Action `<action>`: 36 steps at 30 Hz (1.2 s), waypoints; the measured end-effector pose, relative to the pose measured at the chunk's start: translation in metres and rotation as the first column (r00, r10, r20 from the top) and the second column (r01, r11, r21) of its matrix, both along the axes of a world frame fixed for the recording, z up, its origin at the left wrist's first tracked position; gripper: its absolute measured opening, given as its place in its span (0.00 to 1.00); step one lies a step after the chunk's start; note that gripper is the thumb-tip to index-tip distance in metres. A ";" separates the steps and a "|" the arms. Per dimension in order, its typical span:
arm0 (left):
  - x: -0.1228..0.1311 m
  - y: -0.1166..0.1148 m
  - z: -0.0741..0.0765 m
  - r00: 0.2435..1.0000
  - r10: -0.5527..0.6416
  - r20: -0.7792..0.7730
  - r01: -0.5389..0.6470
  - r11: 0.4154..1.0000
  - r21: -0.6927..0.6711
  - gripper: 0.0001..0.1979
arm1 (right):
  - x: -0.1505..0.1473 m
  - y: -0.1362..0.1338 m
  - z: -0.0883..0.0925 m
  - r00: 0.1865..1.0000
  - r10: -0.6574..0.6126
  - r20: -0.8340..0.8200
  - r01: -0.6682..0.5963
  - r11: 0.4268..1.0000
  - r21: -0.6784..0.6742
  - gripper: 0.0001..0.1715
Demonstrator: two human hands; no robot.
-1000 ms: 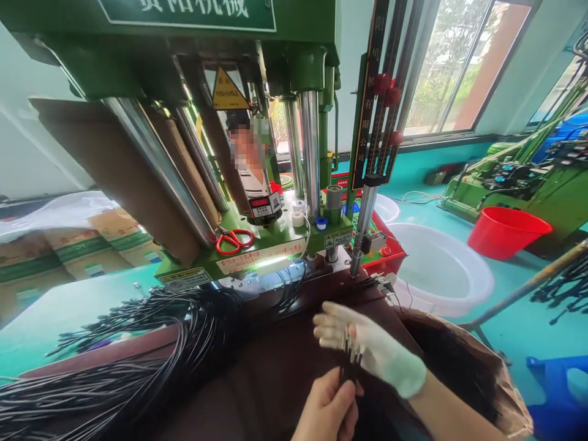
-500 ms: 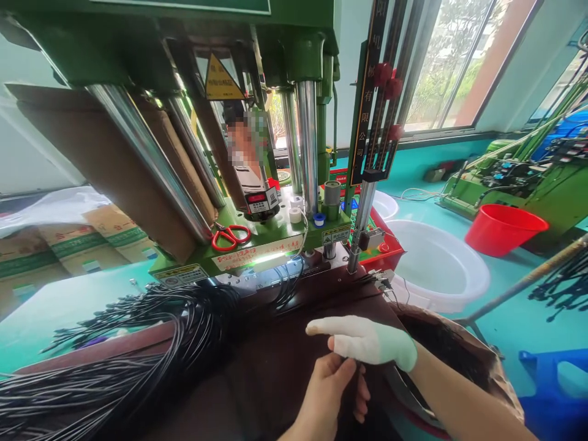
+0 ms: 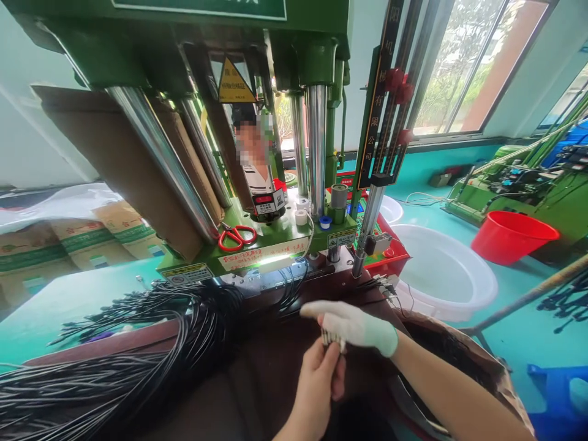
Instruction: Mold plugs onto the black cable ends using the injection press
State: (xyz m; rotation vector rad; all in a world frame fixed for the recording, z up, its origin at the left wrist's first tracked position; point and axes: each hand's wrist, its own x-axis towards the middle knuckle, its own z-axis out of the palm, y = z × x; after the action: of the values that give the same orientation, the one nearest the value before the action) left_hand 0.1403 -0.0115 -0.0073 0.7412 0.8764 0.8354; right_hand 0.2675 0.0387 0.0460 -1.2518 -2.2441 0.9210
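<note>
My left hand (image 3: 316,373), bare, is closed around a small row of pale, ribbed pieces (image 3: 331,337) near the middle of the dark red table (image 3: 248,380). Their exact kind is too small to make out. Just above it, my right hand (image 3: 356,324) wears a white and green glove. Its fingers are stretched out to the left, and its thumb and palm lie against the top of the ribbed pieces. Beyond both hands, several black cables (image 3: 294,285) come out of a metal mold (image 3: 275,280) at the foot of the green press (image 3: 316,239).
A large bundle of black cables (image 3: 184,349) covers the table's left side. Red scissors (image 3: 236,237), a white tape roll (image 3: 301,217) and a blue one (image 3: 325,222) lie on the press. A white tub (image 3: 448,269) and red bucket (image 3: 512,236) stand right. A person (image 3: 257,177) is behind the press.
Both hands have moved a little up and left. The row of pale pieces now shows between them. The view has shifted slightly, with the press further right in the picture.
</note>
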 end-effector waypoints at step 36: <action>0.018 0.009 0.005 0.975 -0.175 -0.137 0.186 0.980 0.072 0.16 | 0.013 -0.066 -0.043 0.521 -0.686 -0.509 0.391 0.721 -0.572 0.25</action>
State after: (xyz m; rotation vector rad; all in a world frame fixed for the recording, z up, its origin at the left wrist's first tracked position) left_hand 0.1582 -0.0026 -0.0021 0.9433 0.8786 0.6702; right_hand 0.2809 -0.0276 0.0029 -1.3442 -0.9706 1.3173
